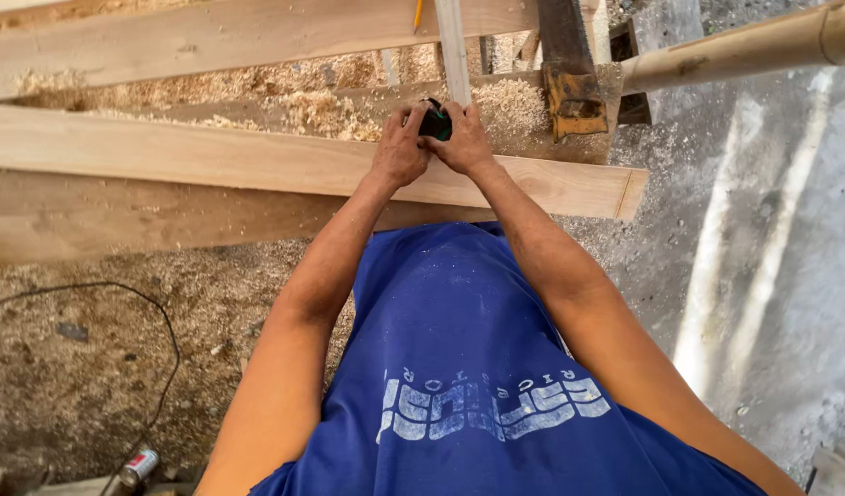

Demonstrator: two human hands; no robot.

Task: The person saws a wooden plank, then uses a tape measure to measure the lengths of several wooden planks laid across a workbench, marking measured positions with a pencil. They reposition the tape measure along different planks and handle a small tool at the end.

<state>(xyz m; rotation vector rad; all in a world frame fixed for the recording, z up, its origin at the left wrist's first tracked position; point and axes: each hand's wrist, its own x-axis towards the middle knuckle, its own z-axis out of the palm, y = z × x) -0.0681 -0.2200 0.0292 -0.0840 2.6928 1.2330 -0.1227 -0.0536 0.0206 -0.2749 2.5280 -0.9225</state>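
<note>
Both arms reach straight forward: left hand [399, 152] and right hand [465, 142] meet, each grip closed around a small dark, possibly green-black object [434, 121] above the long pale wooden plank [257, 161].

A small cylindrical can [138, 467] with a silvery metal body and a red-and-white label band lies on its side on the sawdust-strewn ground [82, 367], at the bottom left of the view. It rests just below the lower end of the thin black cable [168, 332] that loops across that ground. The label wraps around the can's middle; its print is too small to make out. No signs or screens show anywhere else.
</note>
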